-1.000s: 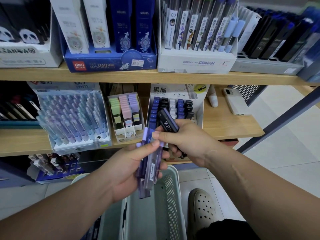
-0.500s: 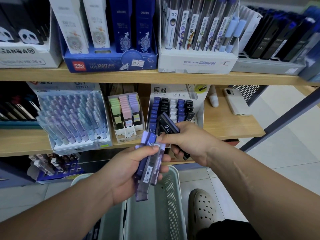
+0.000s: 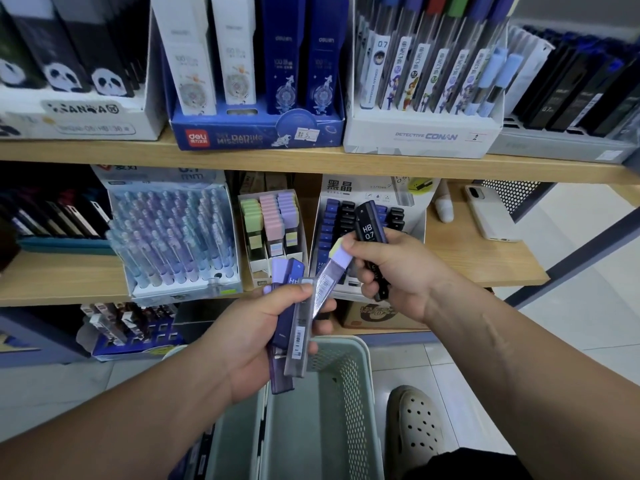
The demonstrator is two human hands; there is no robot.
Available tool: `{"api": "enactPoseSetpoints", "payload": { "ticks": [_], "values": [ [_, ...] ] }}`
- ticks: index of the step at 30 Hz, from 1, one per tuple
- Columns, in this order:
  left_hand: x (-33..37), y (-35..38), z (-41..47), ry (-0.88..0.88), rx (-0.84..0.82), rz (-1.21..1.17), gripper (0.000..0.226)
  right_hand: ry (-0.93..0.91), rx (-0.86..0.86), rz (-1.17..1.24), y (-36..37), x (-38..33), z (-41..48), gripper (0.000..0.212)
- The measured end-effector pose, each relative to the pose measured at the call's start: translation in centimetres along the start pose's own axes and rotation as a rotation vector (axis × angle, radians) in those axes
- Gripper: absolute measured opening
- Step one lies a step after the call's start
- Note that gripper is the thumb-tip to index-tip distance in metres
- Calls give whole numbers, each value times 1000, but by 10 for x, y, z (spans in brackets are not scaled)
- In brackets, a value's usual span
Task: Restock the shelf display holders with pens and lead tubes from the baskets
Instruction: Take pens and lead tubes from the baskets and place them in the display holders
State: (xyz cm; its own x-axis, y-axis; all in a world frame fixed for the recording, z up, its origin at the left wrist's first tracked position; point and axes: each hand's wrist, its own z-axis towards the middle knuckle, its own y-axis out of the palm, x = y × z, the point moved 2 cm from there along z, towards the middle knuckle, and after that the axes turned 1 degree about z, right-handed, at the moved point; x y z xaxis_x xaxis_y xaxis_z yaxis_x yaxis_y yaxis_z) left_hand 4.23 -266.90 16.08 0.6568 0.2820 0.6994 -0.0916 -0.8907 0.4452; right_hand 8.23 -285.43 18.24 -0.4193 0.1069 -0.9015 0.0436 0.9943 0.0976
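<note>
Here, the left hand [image 3: 256,341] gripped a small bundle of lead tubes [image 3: 292,327], dark blue and clear, with the fingers curled round them and the thumb pressed across the front. The right hand [image 3: 391,271] held two items at once. A black tube marked HB 0.7 [image 3: 369,226] was clamped upright by the curled lower fingers. A clear tube with a pale violet cap [image 3: 334,271] was pinched at its cap end between thumb and forefinger, and its lower end reached down to the bundle in the left grip. Just behind the right grip stood the lead-tube display holder [image 3: 367,188]; its rows of blue and black caps appeared largely filled, though the hand hid the nearer rows. Beyond the left grip, and to its left, stood pastel-capped tubes [image 3: 273,216] and a pen display [image 3: 173,289], both looking well stocked. Directly beneath both grips lay the pale green basket [image 3: 349,386]. Judged from this, restocking was mid-course: every tube in either grip had yet to be seated, and sorting by type appeared to be the step in hand. Whether further stock waited below could not be told.
</note>
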Motion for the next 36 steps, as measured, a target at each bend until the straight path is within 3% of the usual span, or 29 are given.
{"api": "enactPoseSetpoints", "payload": {
  "ticks": [7,12,16,24,30,36],
  "values": [
    [4,-17,1,22,104,-39,24,3,-19,-1,9,-5,4,3],
    [6,-26,2,45,181,-24,19,-36,42,-44,19,-2,11,17],
    [10,-34,4,54,259,-62,27,-172,92,-316,24,-9,20,2],
    [17,-53,5,62,325,-91,23,-529,341,-992,20,-30,41,16],
    [21,-58,1,66,298,-82,23,-694,359,-1106,30,-33,52,6],
    [23,-64,-3,62,267,-79,24,-799,315,-1233,44,-25,58,10]
  ]
}}
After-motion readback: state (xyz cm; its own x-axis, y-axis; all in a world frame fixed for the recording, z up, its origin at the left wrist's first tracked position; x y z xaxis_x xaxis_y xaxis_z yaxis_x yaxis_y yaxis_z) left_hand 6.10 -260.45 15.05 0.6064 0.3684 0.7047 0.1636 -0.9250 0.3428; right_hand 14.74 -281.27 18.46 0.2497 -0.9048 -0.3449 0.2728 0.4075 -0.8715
